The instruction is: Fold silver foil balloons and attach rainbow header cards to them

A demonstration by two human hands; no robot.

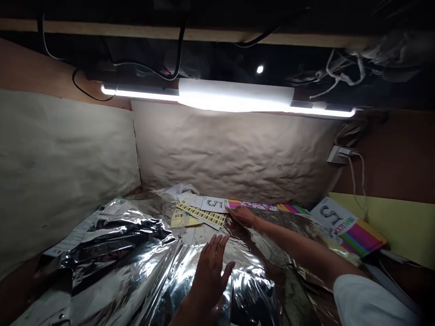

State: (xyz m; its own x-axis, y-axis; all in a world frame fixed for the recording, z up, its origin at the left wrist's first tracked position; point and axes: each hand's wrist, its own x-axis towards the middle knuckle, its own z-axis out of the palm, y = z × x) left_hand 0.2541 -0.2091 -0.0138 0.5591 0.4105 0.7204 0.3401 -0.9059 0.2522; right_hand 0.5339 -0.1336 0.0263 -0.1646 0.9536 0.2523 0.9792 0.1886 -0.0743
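Observation:
My left hand (212,265) lies open, fingers stretched out, over crumpled silver foil sheeting (136,267). At the back of the surface, my right hand (243,215) reaches in from the right. Its outstretched fingertips touch the lower right edge of a flat balloon packet (214,203), which is white with a large "5" and has a rainbow-coloured end. Below that packet lies a yellow sticker sheet (200,213) with rows of dark printed marks. A second yellow sheet (181,219) is partly tucked under it.
Another "5" balloon packet (346,226) leans at the right, near a yellow board (401,222). A lit tube lamp (234,97) hangs low across the back. Cables run from a wall socket (340,155), and dark wires dangle from the wooden beam (142,31).

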